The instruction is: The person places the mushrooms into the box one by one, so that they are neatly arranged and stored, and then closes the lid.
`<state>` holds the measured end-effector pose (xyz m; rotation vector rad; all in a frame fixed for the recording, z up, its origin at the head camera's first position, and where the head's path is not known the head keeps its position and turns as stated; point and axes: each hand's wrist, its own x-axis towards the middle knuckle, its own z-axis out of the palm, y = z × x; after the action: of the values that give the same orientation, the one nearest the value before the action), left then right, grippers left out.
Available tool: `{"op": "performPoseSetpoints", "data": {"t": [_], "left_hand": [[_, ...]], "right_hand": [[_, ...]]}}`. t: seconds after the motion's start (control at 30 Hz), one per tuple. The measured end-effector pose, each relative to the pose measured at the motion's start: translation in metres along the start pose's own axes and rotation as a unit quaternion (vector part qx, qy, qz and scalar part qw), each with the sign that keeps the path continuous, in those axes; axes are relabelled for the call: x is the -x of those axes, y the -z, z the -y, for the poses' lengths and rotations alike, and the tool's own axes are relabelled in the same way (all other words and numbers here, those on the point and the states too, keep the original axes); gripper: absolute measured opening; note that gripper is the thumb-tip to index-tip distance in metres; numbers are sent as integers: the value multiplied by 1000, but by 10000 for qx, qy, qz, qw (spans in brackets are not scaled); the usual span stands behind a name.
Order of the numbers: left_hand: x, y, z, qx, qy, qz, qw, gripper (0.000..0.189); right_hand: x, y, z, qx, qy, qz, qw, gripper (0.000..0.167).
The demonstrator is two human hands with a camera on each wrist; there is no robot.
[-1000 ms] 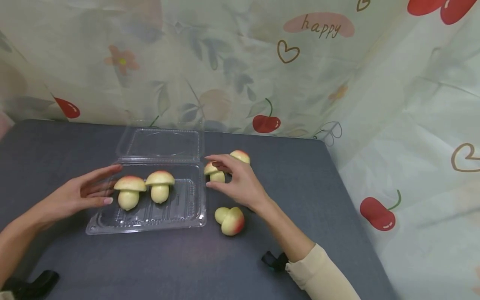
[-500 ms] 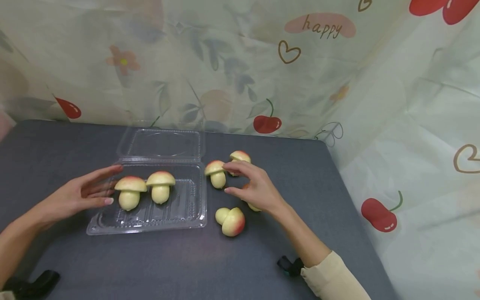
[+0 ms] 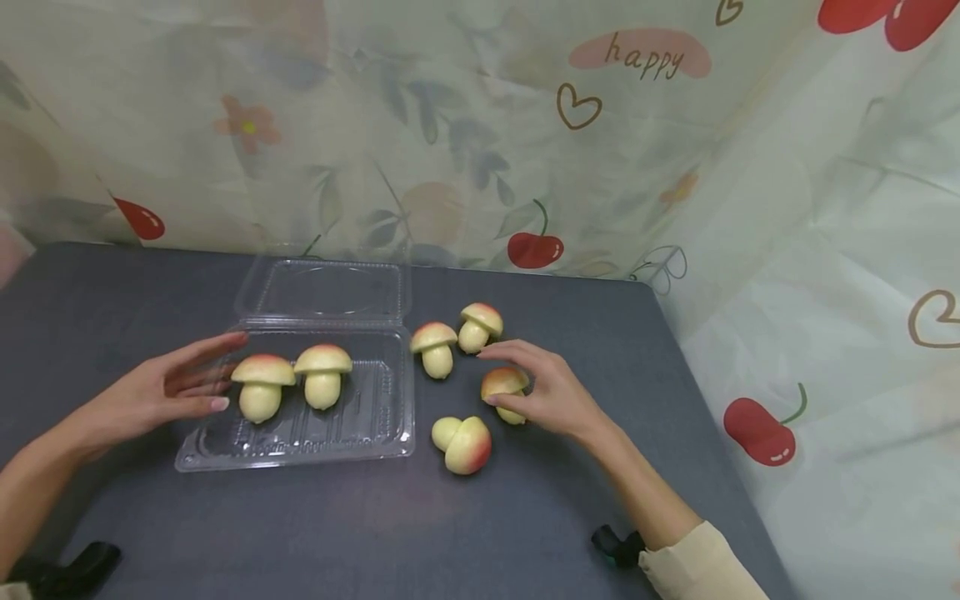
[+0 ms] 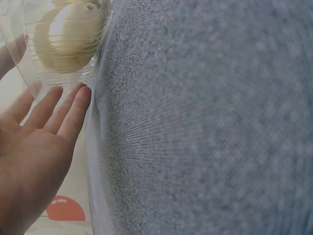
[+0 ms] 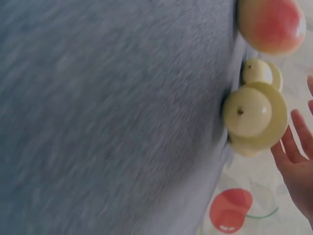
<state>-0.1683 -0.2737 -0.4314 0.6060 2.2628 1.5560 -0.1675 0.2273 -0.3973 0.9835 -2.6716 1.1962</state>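
Note:
My left hand (image 3: 172, 385) rests at the left side of a clear plastic clamshell box (image 3: 375, 421), fingers extended along its wall. Two cream mushroom-shaped pieces with red-tinged caps, a left one (image 3: 260, 400) and a right one (image 3: 322, 387), stand in the base. From the left wrist, one piece (image 4: 76, 29) shows through the ribbed plastic above my fingertips. My right hand (image 3: 553, 387) reaches around another mushroom-shaped piece (image 3: 504, 382) on the table; thumb and fingers are spread, and the thumb overlaps it. In the right wrist view the fingers (image 5: 291, 147) sit close beside a cap.
Two more pieces stand right of the box, a nearer one (image 3: 437, 354) and a farther one (image 3: 478, 327). Another piece (image 3: 463, 446) lies tipped over in front. The box's hinged lid (image 3: 330, 287) lies open toward the back. A cherry-print sheet (image 3: 465, 125) hangs behind the grey table (image 3: 420, 533).
My right hand has moved right and toward me, from the piece beside the box to the one farther right. My left hand and the box have stayed in place.

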Motion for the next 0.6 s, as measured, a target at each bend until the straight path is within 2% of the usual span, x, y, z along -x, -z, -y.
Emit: {"op": "performPoseSetpoints", "data": {"t": [0.3,0.6], "left_hand": [[-1,0,0,-53,48,-19,10000,81],[-1,-1,-3,-234,126,-60,9996,80]], "right_hand": [[16,12,-12,372,-267,424,9981,60],[25,14,-20,591,-416,780,9943,70]]}}
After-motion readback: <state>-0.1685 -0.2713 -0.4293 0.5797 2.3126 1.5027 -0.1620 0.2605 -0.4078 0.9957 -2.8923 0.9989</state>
